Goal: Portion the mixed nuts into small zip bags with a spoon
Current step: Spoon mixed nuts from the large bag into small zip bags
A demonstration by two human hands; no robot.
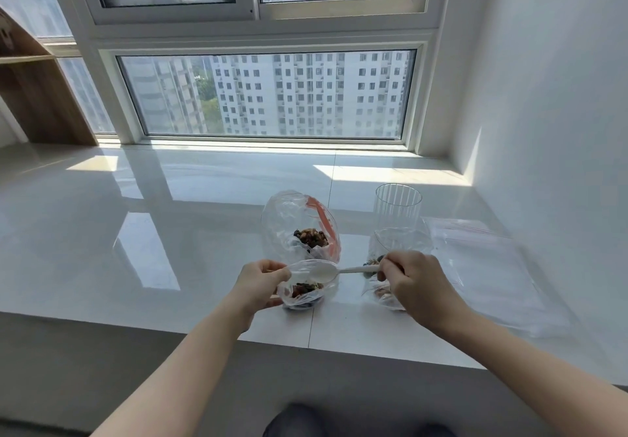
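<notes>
Left hand (260, 285) pinches the small zip bag (306, 292) open while the right hand (413, 287) grips the white spoon (336, 272), bowl over the bag's mouth.

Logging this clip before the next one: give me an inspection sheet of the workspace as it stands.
Surface: glossy white sill, sunlit patches.
Job's things: large bag of nuts standing open; small bag with some nuts; white spoon with its bowl at the small bag's mouth; another bag behind the right hand.
Clutter: ribbed glass; flat zip bags.
Grippers: left hand holds the small bag; right hand grips the spoon.
Cables: nothing seen.
Surroundings: window, wooden shelf.
</notes>
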